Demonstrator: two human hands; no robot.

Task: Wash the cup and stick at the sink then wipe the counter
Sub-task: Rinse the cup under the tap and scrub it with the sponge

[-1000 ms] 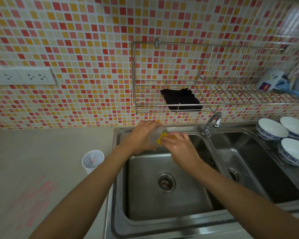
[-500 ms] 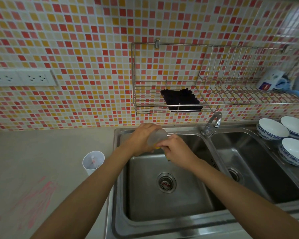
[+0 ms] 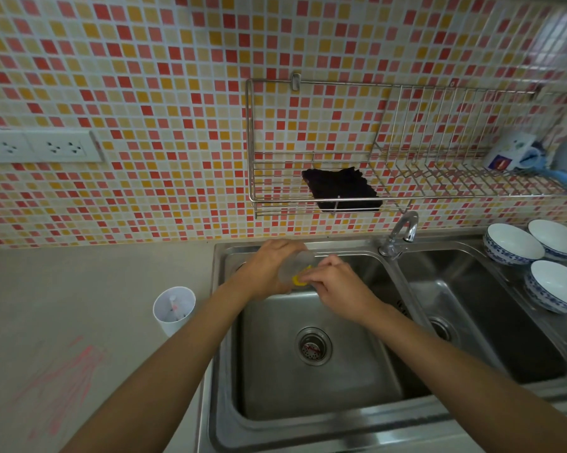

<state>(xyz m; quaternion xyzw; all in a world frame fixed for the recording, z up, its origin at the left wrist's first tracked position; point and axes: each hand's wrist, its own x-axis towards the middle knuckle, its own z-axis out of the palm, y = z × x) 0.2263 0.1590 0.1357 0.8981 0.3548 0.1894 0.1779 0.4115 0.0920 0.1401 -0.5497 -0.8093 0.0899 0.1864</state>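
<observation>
Over the steel sink basin (image 3: 308,387), your left hand (image 3: 269,266) grips a translucent plastic cup (image 3: 293,268) tipped sideways. Your right hand (image 3: 337,286) pinches a yellow sponge (image 3: 298,280) at its mouth. Left of both hands, a white cup (image 3: 174,310) holds the stick (image 3: 174,307).

Nothing readable anywhere. Only a red-and-blue label on the white mug (image 3: 508,151) lying in the wire rack (image 3: 406,178) above the sink (image 3: 308,423), too blurry to read.

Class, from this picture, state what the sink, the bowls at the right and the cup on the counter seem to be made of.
Sink: brushed stainless steel, grey with soft reflections.
Bowls: probably glazed ceramic, glossy white with blue patterned rims.
Cup: likely plastic, matte, slightly translucent white wall; paper cannot be excluded.
</observation>
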